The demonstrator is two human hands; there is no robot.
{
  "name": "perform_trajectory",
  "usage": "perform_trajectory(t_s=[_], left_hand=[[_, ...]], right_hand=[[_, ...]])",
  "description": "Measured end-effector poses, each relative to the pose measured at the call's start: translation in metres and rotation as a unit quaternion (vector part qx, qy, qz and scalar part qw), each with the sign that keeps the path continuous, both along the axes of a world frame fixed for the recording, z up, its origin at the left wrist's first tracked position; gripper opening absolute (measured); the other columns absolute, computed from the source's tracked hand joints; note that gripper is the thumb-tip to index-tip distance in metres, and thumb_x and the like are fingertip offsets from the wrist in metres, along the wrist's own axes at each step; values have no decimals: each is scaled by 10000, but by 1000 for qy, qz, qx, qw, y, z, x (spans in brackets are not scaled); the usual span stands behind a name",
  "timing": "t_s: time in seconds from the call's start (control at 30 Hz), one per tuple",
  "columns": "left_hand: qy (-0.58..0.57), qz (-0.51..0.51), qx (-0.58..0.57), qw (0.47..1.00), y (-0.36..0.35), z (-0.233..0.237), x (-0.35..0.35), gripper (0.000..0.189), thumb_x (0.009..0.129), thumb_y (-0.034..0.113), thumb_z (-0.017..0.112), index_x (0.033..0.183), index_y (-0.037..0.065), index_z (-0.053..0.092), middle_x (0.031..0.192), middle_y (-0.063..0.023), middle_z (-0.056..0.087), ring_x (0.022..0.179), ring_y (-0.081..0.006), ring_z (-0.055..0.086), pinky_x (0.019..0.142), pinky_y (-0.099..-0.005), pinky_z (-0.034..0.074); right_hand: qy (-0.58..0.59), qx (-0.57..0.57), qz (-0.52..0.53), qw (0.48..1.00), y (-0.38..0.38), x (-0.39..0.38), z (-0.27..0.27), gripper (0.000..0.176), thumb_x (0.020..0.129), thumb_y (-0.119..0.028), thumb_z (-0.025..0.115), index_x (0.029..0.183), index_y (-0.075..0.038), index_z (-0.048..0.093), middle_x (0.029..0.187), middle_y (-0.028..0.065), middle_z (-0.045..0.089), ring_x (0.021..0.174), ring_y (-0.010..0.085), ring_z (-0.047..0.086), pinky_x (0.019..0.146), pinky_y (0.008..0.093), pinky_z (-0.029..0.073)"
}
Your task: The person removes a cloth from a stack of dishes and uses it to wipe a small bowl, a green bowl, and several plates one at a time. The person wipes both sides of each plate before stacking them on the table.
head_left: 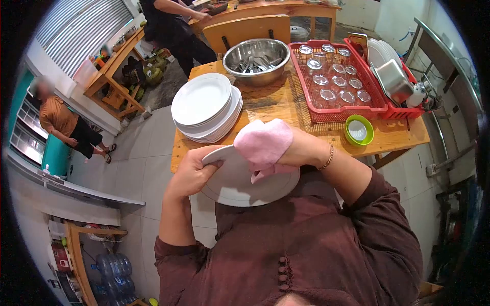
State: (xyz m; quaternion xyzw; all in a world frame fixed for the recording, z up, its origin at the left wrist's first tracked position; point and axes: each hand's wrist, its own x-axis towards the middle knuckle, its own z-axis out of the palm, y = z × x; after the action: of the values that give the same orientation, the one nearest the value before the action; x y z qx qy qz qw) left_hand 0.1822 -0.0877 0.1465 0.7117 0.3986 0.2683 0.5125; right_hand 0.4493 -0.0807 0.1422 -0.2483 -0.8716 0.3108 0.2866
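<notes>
A white plate (245, 186) is held tilted in front of my body, off the table. My left hand (196, 171) grips its left rim, thumb on the upper face. Over the plate's far right part, my right hand (297, 149) is wrapped in a pink cloth (263, 143) that lies against the plate; the cloth hides most of the fingers. Just beyond my left hand stands a stack of white plates (201, 99) on the wooden table. To the right of the cloth, a green bowl (359, 130) with a small white dish inside sits near the table edge.
A steel basin (256, 58) of cutlery stands behind the plates. On the right, a red basket (334, 81) holds upturned glasses, beside a red rack (400, 109) with plates and a steel container. One person (66, 120) stands at left; another (173, 30) is at the back table.
</notes>
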Motion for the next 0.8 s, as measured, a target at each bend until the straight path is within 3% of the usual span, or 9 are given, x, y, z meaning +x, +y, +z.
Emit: perform_trajectory(t_s=[0.1,0.33,0.4,0.47,0.53,0.6,0.67,0.73,0.8], left_hand=[[-58,70,-43,995,-5,-6,-6,278,847,1,641,1120,-50,646,1003,-58,689,906,-127,622,822,-272,493],[-100,109,-49,988,-10,-17,-18,291,863,13,647,1150,-35,645,1021,-49,684,884,-101,617,800,-259,500],[-134,144,-34,980,-9,-13,-29,312,857,9,650,1166,-34,631,1021,-66,686,879,-117,634,804,-269,510],[-193,212,-65,956,-7,-12,-44,342,847,-1,650,1185,-28,612,1025,-84,687,879,-145,650,808,-292,522],[-238,258,-81,933,-8,-13,-48,360,840,-9,648,1196,-21,597,1026,-98,687,881,-167,661,809,-313,534],[-265,280,-85,919,-9,-17,-44,366,837,-14,644,1198,-14,587,1023,-110,687,884,-184,668,806,-332,543],[-264,260,-76,926,-11,-17,-31,348,843,-13,639,1187,-19,587,1029,-117,683,880,-181,668,793,-331,545],[-263,249,-63,930,-17,-16,-13,331,849,-15,631,1176,-28,585,1033,-124,680,877,-179,667,782,-326,546],[-261,248,-44,932,-23,-12,1,316,854,-19,622,1166,-41,580,1038,-131,677,875,-179,667,774,-315,545]], right_hand=[[112,-211,-69,969,-4,1,4,326,780,-227,713,1045,-45,659,875,118,697,748,191,652,713,335,530],[22,-245,-176,953,-13,38,-19,262,880,-249,660,950,3,676,750,56,687,738,149,661,676,321,537],[169,-348,-180,904,-13,66,-12,318,912,-299,635,959,13,676,811,56,695,749,164,668,686,332,555],[321,-347,-235,849,-16,98,-6,327,948,-283,584,1051,23,636,957,79,692,811,162,672,719,320,571],[476,-421,-116,763,-40,101,33,328,966,-226,545,1173,24,595,1068,84,645,922,158,639,791,281,520],[474,-503,-171,702,-21,107,17,382,945,-210,576,1239,30,530,1169,126,615,976,176,643,836,310,543],[393,-470,-169,772,-11,105,15,436,916,-178,603,1278,40,494,1213,155,604,1015,196,640,871,331,546],[206,-301,-101,925,-3,65,27,471,880,-131,626,1289,55,485,1200,171,610,1040,217,632,894,345,529],[181,-60,-204,960,2,22,12,441,848,-71,618,1256,50,505,1140,156,639,1020,216,634,880,339,518]])
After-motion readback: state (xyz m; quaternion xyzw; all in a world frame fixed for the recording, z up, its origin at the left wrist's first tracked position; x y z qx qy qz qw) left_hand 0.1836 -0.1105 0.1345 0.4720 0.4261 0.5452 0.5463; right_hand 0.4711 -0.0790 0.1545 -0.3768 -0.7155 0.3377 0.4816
